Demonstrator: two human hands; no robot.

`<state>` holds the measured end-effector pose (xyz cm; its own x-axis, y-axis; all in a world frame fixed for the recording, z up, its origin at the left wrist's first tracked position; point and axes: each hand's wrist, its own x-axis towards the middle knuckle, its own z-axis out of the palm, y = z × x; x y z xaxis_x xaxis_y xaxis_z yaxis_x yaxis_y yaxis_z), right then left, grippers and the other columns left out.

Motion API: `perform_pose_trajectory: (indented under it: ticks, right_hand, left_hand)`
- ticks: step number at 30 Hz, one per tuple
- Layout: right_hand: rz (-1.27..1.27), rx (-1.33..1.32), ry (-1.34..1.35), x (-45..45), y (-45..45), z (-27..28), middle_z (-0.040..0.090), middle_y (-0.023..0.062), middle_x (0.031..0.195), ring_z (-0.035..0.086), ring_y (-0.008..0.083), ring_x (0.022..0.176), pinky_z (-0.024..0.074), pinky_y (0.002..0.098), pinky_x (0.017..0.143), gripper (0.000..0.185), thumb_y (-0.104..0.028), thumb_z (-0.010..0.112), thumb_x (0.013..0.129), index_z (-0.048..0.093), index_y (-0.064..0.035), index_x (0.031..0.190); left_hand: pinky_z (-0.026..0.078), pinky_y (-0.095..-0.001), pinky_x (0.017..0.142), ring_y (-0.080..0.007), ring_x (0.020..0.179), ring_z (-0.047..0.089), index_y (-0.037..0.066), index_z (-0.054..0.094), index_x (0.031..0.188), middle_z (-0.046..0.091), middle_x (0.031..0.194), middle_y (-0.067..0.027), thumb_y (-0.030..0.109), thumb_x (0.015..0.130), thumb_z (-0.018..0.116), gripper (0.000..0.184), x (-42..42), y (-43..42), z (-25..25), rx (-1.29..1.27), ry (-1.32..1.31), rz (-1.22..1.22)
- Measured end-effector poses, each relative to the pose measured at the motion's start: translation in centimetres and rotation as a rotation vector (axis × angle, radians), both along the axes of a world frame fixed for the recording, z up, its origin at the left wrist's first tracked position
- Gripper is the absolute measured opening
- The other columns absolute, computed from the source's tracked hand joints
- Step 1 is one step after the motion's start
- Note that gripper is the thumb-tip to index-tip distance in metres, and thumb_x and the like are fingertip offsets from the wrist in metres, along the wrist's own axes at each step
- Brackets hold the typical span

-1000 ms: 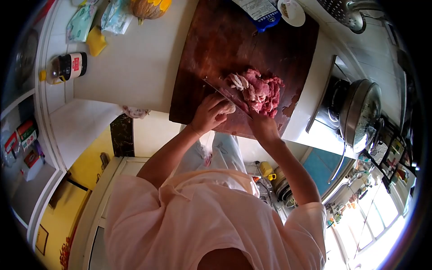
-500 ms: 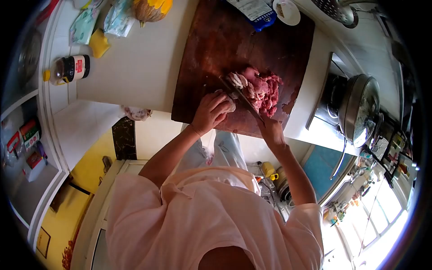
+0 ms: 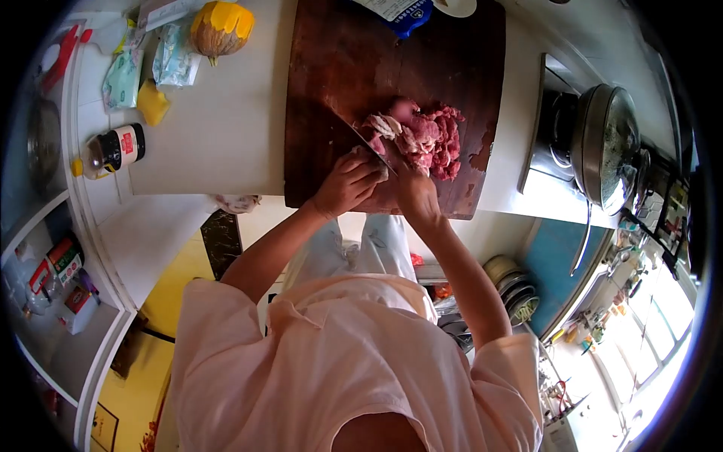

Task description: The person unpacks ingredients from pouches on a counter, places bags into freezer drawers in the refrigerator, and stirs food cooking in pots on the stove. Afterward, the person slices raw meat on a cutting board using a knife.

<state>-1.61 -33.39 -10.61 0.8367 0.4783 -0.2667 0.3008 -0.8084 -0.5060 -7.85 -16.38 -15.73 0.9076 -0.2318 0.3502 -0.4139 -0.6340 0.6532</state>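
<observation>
Raw sliced meat (image 3: 428, 139) lies in a pile on a dark wooden cutting board (image 3: 331, 68). My right hand (image 3: 416, 192) is wrapped round the handle of a knife (image 3: 370, 143), whose blade slants up and left beside the pile. Left of the blade, my left hand (image 3: 350, 181) presses on a pale piece of meat (image 3: 376, 167) with its fingers curled. The blade is close to those fingertips. The handle is hidden in my right hand.
A blue and white packet (image 3: 399, 15) and a white dish (image 3: 456, 6) are at the board's far edge. Left stand a cut pumpkin (image 3: 222, 30), a yellow sponge-like piece (image 3: 153, 103) and a bottle (image 3: 113, 151). A lidded pan (image 3: 606, 147) sits on the stove at right.
The view has shifted, so the board sits further left and higher. The knife swung away from my left hand toward the pile, then came back beside the held piece.
</observation>
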Motion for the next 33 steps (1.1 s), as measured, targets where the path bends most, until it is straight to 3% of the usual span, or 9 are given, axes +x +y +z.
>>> perform_pose_trajectory:
  ticks: [3,6,13,22,23,25,28,31,33]
  right_hand:
    - [0.002,0.039,-0.019,0.9,1.1,-0.1,0.059,0.0250,0.072,0.058,0.0436,0.069,0.0470,0.0493,0.058,0.024,-0.024,0.052,0.089,0.057,-0.0070,0.106]
    - [-0.060,-0.117,0.157,-1.0,-1.7,1.9,0.060,0.0230,0.072,0.060,0.0395,0.068,0.0482,0.0465,0.057,0.018,-0.018,0.053,0.089,0.058,-0.0039,0.098]
    - [-0.211,-0.151,0.145,-5.8,-4.5,7.0,0.059,0.0220,0.066,0.059,0.0403,0.062,0.0456,0.0477,0.054,0.019,-0.021,0.051,0.090,0.053,-0.0034,0.083]
    - [-0.221,-0.196,0.213,-6.9,-2.5,5.1,0.058,0.0211,0.064,0.057,0.0421,0.061,0.0449,0.0482,0.052,0.014,-0.018,0.048,0.091,0.053,-0.0051,0.090]
    - [-0.212,-0.157,0.159,-6.2,-1.9,3.2,0.059,0.0199,0.063,0.058,0.0391,0.059,0.0458,0.0471,0.052,0.013,-0.018,0.049,0.089,0.054,-0.0061,0.091]
    - [-0.074,0.011,-0.239,-3.8,0.5,1.0,0.057,0.0247,0.065,0.057,0.0429,0.062,0.0456,0.0492,0.055,0.015,-0.019,0.055,0.087,0.057,-0.0057,0.094]
    - [-0.234,-0.070,0.070,-2.3,2.0,-0.8,0.059,0.0254,0.069,0.058,0.0448,0.066,0.0456,0.0519,0.059,0.017,-0.019,0.054,0.086,0.057,-0.0055,0.096]
    - [-0.155,-0.082,0.013,-3.2,0.9,1.2,0.059,0.0256,0.071,0.058,0.0450,0.068,0.0459,0.0520,0.060,0.018,-0.019,0.054,0.087,0.057,-0.0052,0.097]
    - [-0.219,-0.160,0.131,-5.2,-1.6,1.9,0.061,0.0209,0.067,0.060,0.0400,0.063,0.0468,0.0488,0.055,0.021,-0.025,0.048,0.089,0.055,-0.0058,0.094]
  left_hand:
    - [0.037,-0.0449,0.099,-0.0242,0.112,0.048,0.013,0.063,0.107,0.057,0.113,-0.0029,0.015,0.075,0.064,0.031,0.1,-0.2,-0.1,0.024,-0.019,0.003]
    - [0.037,-0.0443,0.099,-0.0241,0.112,0.048,0.013,0.064,0.107,0.057,0.114,-0.0032,0.014,0.076,0.064,0.032,0.1,0.0,0.2,0.023,-0.016,-0.010]
    - [0.037,-0.0430,0.096,-0.0220,0.111,0.049,0.013,0.063,0.106,0.057,0.112,-0.0033,0.016,0.076,0.063,0.030,0.2,-0.1,0.1,0.039,-0.038,-0.022]
    - [0.035,-0.0455,0.098,-0.0253,0.113,0.048,0.009,0.064,0.102,0.058,0.114,-0.0055,0.017,0.075,0.062,0.029,0.3,-0.1,-0.1,0.020,-0.019,-0.016]
    - [0.035,-0.0458,0.098,-0.0256,0.113,0.048,0.009,0.064,0.102,0.058,0.114,-0.0057,0.017,0.075,0.062,0.028,0.3,-0.2,-0.3,0.021,-0.020,-0.011]
    - [0.033,-0.0482,0.100,-0.0295,0.114,0.047,0.010,0.064,0.105,0.057,0.116,-0.0075,0.015,0.077,0.063,0.029,0.2,-0.1,-0.4,0.005,0.009,-0.025]
    - [0.032,-0.0497,0.101,-0.0318,0.114,0.047,0.010,0.064,0.106,0.056,0.116,-0.0086,0.015,0.078,0.063,0.029,0.0,-0.2,-0.3,-0.007,0.018,-0.060]
    - [0.035,-0.0483,0.099,-0.0300,0.113,0.047,0.008,0.063,0.103,0.056,0.112,-0.0077,0.013,0.074,0.063,0.029,0.5,0.3,0.9,-0.033,-0.017,-0.060]
    - [0.037,-0.0474,0.098,-0.0292,0.113,0.047,0.007,0.063,0.101,0.056,0.111,-0.0076,0.012,0.072,0.063,0.030,0.3,0.4,1.4,-0.072,-0.007,-0.039]
